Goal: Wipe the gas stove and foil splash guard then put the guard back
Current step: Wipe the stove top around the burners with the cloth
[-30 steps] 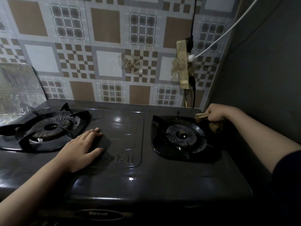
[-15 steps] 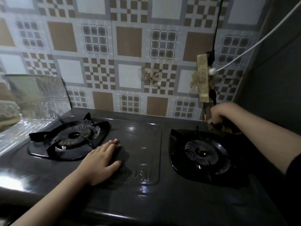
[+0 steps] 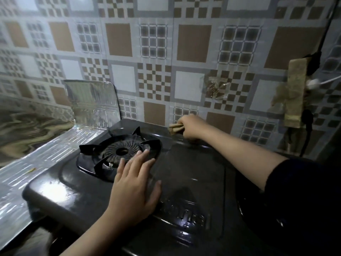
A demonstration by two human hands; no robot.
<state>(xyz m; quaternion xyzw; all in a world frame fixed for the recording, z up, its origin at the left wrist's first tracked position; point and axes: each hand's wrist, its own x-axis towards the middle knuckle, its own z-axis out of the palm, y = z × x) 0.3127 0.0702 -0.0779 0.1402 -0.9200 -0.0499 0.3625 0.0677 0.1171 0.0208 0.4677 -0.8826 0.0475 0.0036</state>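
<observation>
The gas stove (image 3: 184, 182) fills the near middle of the view, a black enamelled top with a glossy, wet-looking sheen and raised lettering pressed into its centre panel. Its left burner (image 3: 120, 151) is a dark ring with fine radial ridges, set under a black pan support with pointed prongs. The foil splash guard (image 3: 92, 102) stands upright at the far left corner of the stove, a shiny ribbed sheet with rounded top corners; a flat ribbed stretch of it lies along the left side of the stove.

The right hand (image 3: 191, 126) is at the far edge of the stove, just in front of the wall, fingers closed around a folded tan cloth (image 3: 175, 128) whose end sticks out to the left. The left hand (image 3: 134, 189) lies flat on the stove top just near of the left burner, fingers spread and straight, tips reaching the pan support.

Half a second ago the right hand gripped the cloth at the far right corner beyond the right burner; it is now further left, along the back edge behind the centre panel. The view has also swung left, so the right burner is mostly hidden under the dark sleeve (image 3: 302, 191). The left hand rests in much the same spot.

Behind, the tiled wall (image 3: 156, 52) shows brown, white and checkered squares.
</observation>
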